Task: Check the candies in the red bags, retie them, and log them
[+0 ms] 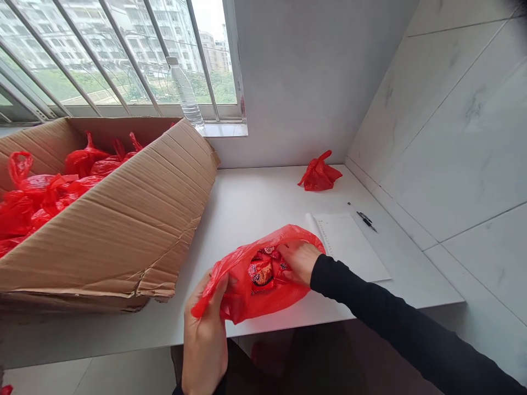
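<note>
A red plastic bag [242, 308] lies with its mouth spread wide at the table's front edge. Inside it show several small red snack packets [261, 275] with dark print and a picture of food. My left hand [208, 323] pinches the bag's left rim between thumb and fingers. Into the right side of the bag reaches my right hand [300, 260], its fingers curled among the packets. Its fingertips are partly hidden, so whether it grips a packet is unclear.
At left stands a large cardboard box [135, 203] holding several tied red bags [84, 162]. Another red bag [319, 174] sits by the back wall. Paper sheets [349, 241] and a pen [365, 220] lie at right. A water bottle [186, 93] stands on the windowsill.
</note>
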`<state>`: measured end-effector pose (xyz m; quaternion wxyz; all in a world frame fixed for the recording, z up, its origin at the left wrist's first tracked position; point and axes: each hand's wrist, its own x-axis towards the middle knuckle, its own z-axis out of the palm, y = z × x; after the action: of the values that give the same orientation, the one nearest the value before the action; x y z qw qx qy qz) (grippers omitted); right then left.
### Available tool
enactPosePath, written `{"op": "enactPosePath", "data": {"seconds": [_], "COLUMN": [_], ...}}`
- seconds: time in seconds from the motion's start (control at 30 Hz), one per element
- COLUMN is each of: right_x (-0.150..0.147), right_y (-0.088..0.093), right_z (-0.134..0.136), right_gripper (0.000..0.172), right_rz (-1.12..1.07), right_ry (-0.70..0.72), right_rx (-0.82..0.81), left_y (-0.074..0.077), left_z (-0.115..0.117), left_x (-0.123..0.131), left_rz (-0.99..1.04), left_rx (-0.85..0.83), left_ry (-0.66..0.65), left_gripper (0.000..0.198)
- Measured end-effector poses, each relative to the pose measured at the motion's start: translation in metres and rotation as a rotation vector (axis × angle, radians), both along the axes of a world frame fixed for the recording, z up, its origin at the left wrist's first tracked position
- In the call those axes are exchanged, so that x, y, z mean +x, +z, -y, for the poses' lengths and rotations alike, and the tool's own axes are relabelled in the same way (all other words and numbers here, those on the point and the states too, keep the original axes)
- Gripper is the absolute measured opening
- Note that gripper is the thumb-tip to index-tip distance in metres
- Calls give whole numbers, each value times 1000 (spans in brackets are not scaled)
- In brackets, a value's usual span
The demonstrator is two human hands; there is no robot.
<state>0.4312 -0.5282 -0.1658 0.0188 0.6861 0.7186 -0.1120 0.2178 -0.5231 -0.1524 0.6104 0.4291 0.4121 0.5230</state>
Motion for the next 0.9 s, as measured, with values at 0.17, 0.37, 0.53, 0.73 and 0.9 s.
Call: {"op": "enactPosePath", "data": {"seconds": [0.17, 0.37, 0.53, 0.73, 0.9], "right_x": [4, -4, 5, 20, 21], "right_y": [14, 24, 36, 42, 26], "right_z": [0, 10, 22, 40, 46], "right_gripper": [15, 23, 29, 26, 27], "right_rz": [7, -30, -253, -155, 23], "right_ry": [-62, -108, -88, -71, -77], "right_rx": [26, 78, 212, 195, 124], "left_y": [1, 0, 5, 18, 36], "left_z": [1, 2, 4, 5, 9], "left_x": [0, 1, -1, -5, -6], "left_rz": [33, 32, 9, -194, -582], "left_rx": [-45, -31, -32, 61, 117], "left_ry": [70, 71, 19, -49, -37], "left_gripper": [20, 16, 10, 41, 68]}}
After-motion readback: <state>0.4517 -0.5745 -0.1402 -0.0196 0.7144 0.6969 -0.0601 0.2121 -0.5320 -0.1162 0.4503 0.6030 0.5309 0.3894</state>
